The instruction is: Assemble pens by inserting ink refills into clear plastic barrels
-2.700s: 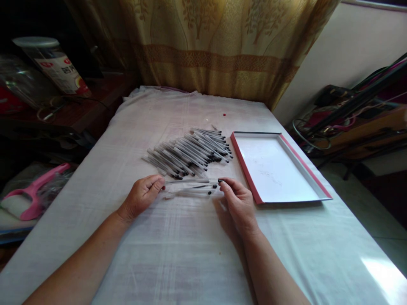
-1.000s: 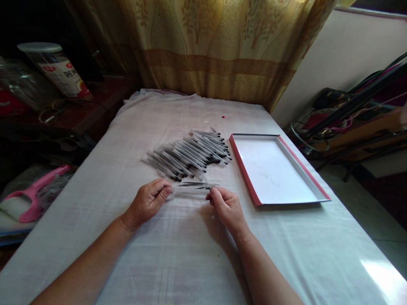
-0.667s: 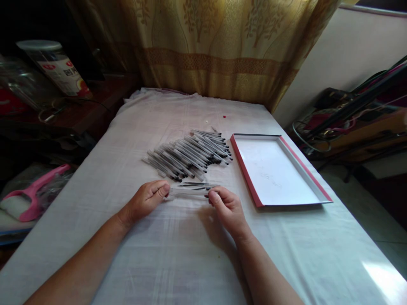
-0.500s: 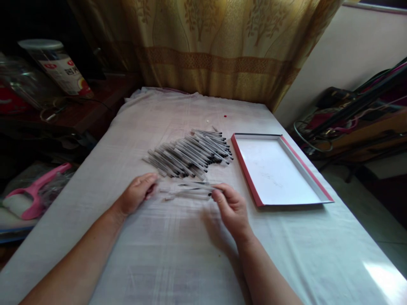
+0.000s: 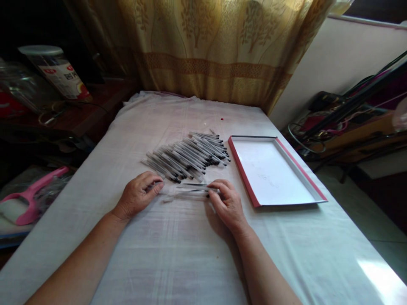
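Several clear pens (image 5: 190, 193) with black ends lie crosswise between my two hands, just above the cloth. My right hand (image 5: 227, 204) pinches their black-tipped ends between thumb and fingers. At the other side my left hand (image 5: 140, 194) has its thumb and forefinger closed around the pale left ends, which are faint and partly hidden. One pen's end sticks out lower than the others. Just beyond both hands lies a heap of similar pens (image 5: 187, 154), most with black ends toward the right.
A shallow white box with red sides (image 5: 243, 173) sits to the right of the heap. A tiny red piece (image 5: 221, 119) lies farther back on the tablecloth (image 5: 178, 254). On the left are a pink-handled roller (image 5: 33, 197) and a labelled jar (image 5: 60, 74); a curtain (image 5: 210, 55) hangs behind.
My left hand has moved slightly right and closed in on the left ends of the pens. My right hand keeps its pinch almost in place. The view has shifted a little.
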`<state>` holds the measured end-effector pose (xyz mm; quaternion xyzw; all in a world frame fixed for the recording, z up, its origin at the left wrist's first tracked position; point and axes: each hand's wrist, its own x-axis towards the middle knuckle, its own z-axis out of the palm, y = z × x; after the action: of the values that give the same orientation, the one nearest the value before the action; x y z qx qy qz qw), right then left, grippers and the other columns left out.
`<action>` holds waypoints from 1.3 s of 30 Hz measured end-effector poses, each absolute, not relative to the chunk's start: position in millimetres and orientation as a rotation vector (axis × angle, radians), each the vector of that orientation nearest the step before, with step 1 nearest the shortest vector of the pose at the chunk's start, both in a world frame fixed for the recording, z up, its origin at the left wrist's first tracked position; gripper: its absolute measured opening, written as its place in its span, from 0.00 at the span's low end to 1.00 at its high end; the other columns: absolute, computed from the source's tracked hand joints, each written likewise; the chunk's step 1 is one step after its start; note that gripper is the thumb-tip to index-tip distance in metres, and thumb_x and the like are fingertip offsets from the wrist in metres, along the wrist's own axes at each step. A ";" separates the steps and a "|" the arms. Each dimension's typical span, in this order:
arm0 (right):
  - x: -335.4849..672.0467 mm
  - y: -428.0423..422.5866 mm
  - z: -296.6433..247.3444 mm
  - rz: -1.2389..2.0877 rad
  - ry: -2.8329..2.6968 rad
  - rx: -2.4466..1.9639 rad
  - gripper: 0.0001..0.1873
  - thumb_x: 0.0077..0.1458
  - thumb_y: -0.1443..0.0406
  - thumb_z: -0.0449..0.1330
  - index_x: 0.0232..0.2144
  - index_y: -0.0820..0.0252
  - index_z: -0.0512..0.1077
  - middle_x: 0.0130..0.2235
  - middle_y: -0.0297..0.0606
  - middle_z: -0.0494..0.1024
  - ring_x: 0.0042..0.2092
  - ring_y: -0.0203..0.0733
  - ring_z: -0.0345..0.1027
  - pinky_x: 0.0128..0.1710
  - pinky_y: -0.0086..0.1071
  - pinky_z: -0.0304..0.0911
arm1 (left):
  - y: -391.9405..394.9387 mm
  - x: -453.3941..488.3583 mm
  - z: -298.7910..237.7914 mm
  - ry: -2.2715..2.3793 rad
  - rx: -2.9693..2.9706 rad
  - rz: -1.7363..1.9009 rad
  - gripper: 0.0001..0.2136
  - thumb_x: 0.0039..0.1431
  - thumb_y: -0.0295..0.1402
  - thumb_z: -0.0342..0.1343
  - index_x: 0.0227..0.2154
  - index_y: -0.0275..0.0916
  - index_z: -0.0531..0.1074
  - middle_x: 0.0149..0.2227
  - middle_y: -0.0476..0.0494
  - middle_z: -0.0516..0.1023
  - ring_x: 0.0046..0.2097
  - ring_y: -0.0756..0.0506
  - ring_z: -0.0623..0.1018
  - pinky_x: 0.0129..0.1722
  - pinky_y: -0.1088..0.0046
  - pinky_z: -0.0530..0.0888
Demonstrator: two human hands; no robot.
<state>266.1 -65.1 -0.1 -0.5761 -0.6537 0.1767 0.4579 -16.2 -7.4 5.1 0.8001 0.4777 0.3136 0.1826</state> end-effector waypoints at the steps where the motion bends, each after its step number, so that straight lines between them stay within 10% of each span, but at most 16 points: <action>1: 266.1 -64.8 -1.2 0.417 -1.630 -1.418 0.08 0.55 0.65 0.57 0.33 0.54 0.77 0.38 0.41 0.79 0.44 0.47 0.71 0.47 0.41 0.66 | -7.7 -17.0 5.3 1.324 2.301 0.859 0.13 0.61 0.43 0.52 0.35 0.40 0.77 0.36 0.43 0.79 0.39 0.45 0.78 0.40 0.71 0.73; 27: 263.9 -62.2 -13.9 0.339 -1.616 -1.446 0.09 0.55 0.66 0.57 0.30 0.56 0.78 0.36 0.42 0.80 0.41 0.47 0.73 0.45 0.41 0.67 | 44.2 -38.0 -5.1 1.703 2.744 0.660 0.16 0.63 0.32 0.49 0.48 0.45 0.77 0.51 0.37 0.77 0.51 0.36 0.75 0.48 0.57 0.71; 39: 264.2 -60.7 -21.8 0.241 -1.606 -1.411 0.09 0.57 0.66 0.57 0.31 0.57 0.77 0.35 0.41 0.81 0.40 0.46 0.73 0.43 0.40 0.68 | 43.3 -46.7 -11.6 1.524 2.874 0.908 0.08 0.65 0.34 0.51 0.40 0.39 0.74 0.41 0.39 0.82 0.47 0.39 0.78 0.49 0.58 0.69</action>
<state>264.2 -60.7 -21.8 -0.5773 -0.6567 0.0988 0.4751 -46.7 43.3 -11.6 0.8450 0.4482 0.2669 -0.1178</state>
